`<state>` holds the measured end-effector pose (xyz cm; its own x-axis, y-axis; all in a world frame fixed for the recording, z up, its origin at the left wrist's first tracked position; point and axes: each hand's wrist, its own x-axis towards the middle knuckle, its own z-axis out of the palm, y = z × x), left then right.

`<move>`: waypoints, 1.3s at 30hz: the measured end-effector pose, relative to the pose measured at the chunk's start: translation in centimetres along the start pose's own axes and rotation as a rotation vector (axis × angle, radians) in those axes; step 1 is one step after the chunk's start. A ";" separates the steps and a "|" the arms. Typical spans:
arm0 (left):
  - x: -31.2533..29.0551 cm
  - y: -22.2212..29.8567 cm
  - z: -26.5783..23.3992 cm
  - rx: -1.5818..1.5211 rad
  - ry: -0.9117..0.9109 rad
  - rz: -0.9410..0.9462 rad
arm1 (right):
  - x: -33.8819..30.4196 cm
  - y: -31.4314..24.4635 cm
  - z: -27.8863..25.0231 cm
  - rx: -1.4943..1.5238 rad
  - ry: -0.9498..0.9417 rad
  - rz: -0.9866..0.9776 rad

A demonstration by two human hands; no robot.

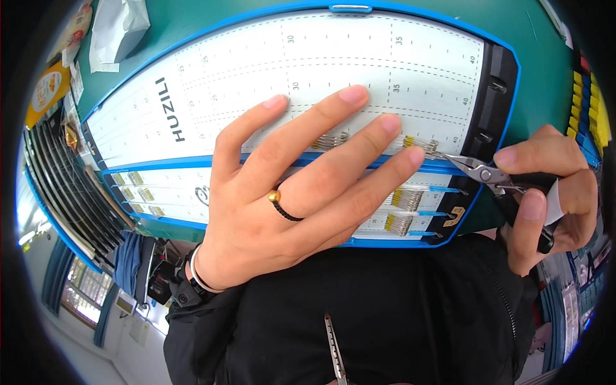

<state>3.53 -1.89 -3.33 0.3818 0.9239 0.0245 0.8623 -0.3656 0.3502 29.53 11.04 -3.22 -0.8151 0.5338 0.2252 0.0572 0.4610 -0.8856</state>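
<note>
The hook bundle (421, 143) is laid in the blue-rimmed case (333, 45), at ten o'clock from the pliers (486, 174), its long axis ten-to-four; the left hand (295, 186) is placed nearer, fingers spread; the pliers are gripped by the right hand (577, 186), fingers curled.

Green table (545, 83). Open blue-rimmed case (346, 45) lying on it, view's centre up to 12 o'clock. White bag (119, 33) just past 10. Orange packet (48, 93) near 10, footing unclear.
</note>
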 end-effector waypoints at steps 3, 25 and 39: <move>-0.1 0.0 0.1 0.002 0.001 0.000 | 0.0 0.0 -0.2 0.006 -0.022 -0.006; 0.4 -0.6 -0.3 -0.087 0.008 0.024 | 0.0 -0.3 0.9 0.051 0.060 0.076; 0.3 -0.6 -0.2 -0.084 0.043 0.027 | 0.4 -0.4 0.4 -0.034 -0.039 0.046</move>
<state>3.07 -1.37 -3.38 0.3881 0.9185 0.0749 0.8203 -0.3814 0.4263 28.89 10.80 -2.94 -0.8328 0.5275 0.1681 0.1141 0.4607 -0.8802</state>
